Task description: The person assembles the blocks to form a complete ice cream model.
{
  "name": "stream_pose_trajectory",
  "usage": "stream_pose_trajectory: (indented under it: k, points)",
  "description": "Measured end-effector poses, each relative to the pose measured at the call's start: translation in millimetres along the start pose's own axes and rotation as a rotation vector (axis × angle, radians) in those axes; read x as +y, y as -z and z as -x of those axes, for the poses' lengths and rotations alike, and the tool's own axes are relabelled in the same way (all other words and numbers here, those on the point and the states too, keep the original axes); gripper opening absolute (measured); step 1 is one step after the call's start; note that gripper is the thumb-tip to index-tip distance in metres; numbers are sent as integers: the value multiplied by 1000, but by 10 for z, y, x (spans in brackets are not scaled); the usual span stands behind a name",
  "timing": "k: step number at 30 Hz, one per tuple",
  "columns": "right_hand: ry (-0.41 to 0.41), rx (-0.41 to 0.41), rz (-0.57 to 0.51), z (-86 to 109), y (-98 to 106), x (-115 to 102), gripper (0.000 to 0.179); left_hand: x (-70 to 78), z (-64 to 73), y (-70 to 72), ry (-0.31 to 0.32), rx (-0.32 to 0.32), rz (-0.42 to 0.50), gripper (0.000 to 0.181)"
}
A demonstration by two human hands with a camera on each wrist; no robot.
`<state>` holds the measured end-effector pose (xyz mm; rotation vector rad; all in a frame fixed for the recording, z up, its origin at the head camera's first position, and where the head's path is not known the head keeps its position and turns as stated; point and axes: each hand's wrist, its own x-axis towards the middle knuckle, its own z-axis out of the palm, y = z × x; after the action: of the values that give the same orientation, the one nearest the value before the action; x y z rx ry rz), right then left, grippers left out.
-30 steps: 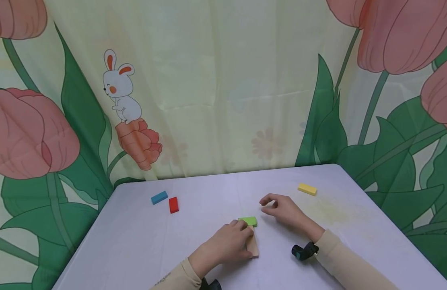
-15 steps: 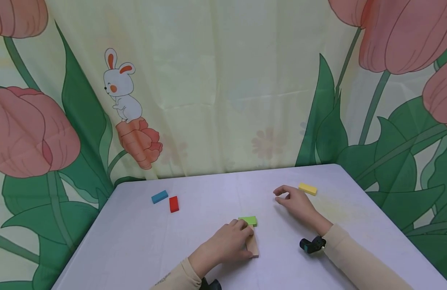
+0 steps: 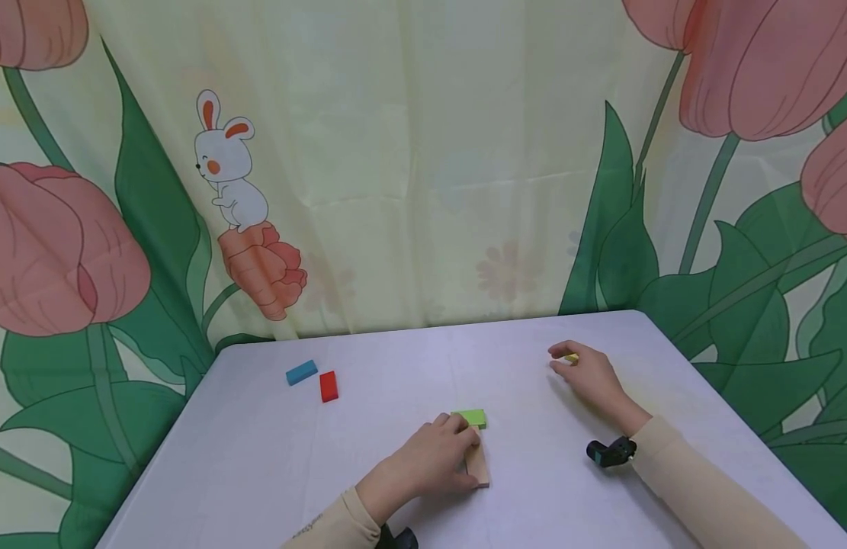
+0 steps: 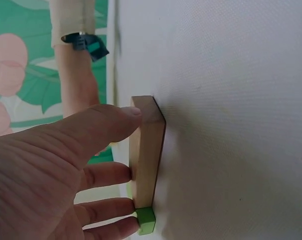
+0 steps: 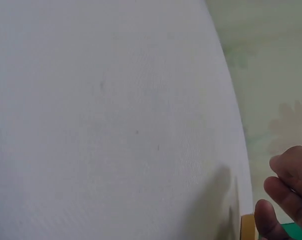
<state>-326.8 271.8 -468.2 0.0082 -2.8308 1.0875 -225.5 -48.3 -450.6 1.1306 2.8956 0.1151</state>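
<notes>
Low in the head view, my left hand (image 3: 426, 461) holds a plain wooden block (image 3: 478, 465) on the table. The left wrist view shows the thumb at one end of that wooden block (image 4: 150, 157) and fingers along its side. A green block (image 3: 473, 418) lies across its far end, and a fingertip touches the green block (image 4: 146, 221). At the back right my right hand (image 3: 591, 375) is over a yellow block (image 3: 572, 357), fingers loosely bent and apart from the thumb. That hand hides most of the yellow block; its end (image 5: 247, 227) shows in the right wrist view.
A blue block (image 3: 302, 372) and a red block (image 3: 328, 386) lie near each other at the back left. White cloth covers the table (image 3: 258, 457). Behind its back edge hangs a curtain (image 3: 423, 191) printed with tulips and a rabbit.
My right hand has moved right and away from me, from beside the green block to the yellow block. The left hand stays on the wooden block.
</notes>
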Motion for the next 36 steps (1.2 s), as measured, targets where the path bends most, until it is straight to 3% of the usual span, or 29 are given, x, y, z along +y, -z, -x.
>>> stream_pose_trajectory:
  k: [18,36]
  points:
    - [-117,82,60,-65,233,327,47,5,3,19,9,-23,21,49]
    - [-209,44,37,-36,288,360,43,-9,-25,-12,59,-65,50,50]
